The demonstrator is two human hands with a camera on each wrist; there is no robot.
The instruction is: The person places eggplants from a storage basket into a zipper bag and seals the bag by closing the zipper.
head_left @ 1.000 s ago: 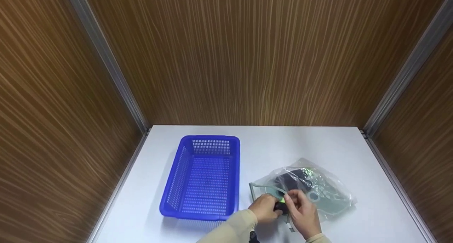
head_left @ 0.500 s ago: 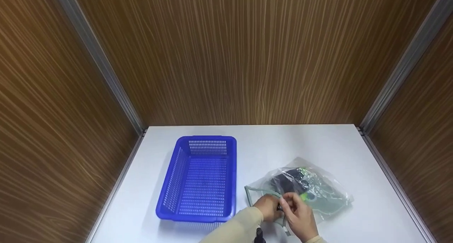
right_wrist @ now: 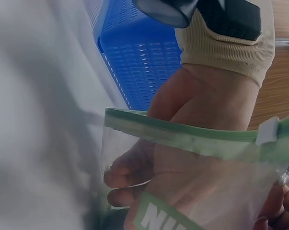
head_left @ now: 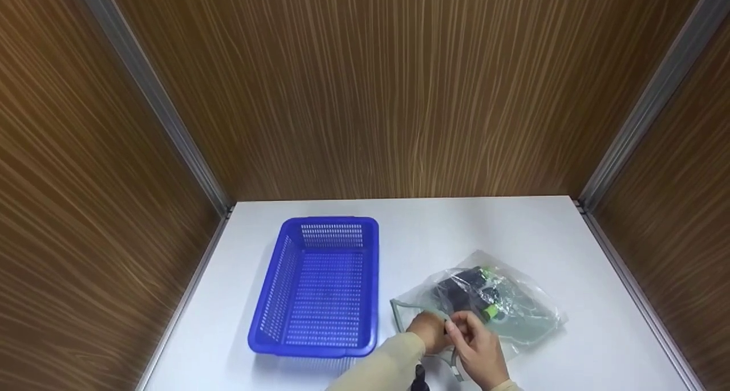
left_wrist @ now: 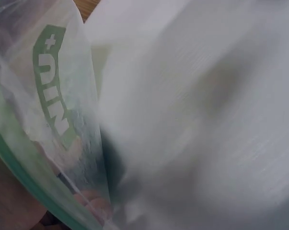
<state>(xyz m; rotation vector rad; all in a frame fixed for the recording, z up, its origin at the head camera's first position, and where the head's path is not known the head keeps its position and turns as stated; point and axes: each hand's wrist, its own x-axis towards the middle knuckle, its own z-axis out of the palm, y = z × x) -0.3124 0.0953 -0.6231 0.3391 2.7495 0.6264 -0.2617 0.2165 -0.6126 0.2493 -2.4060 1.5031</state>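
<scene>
A clear zip bag [head_left: 527, 317] with a green-edged mouth lies on the white table. Inside it are dark items [head_left: 459, 288] with lime-green parts. My left hand [head_left: 428, 331] reaches through the mouth; in the right wrist view the left hand [right_wrist: 182, 187] shows through the plastic, fingers bent, a dark patch beside them. Whether it holds anything is hidden. My right hand [head_left: 479, 345] pinches the bag's edge between thumb and fingers. In the left wrist view, the bag's green printed label [left_wrist: 51, 86] faces the camera, with fingertips [left_wrist: 94, 203] blurred behind the plastic.
A blue perforated basket [head_left: 370, 288] stands left of the bag, near my left sleeve [head_left: 379, 365]. Brown wood-grain panels [head_left: 365, 94] enclose the white table [head_left: 428, 220] at the back and both sides.
A dark item with a lime-green part, in my left hand at the bag's mouth earlier, has gone inside. The left hand has slipped deeper in; the right hand stays at the edge.
</scene>
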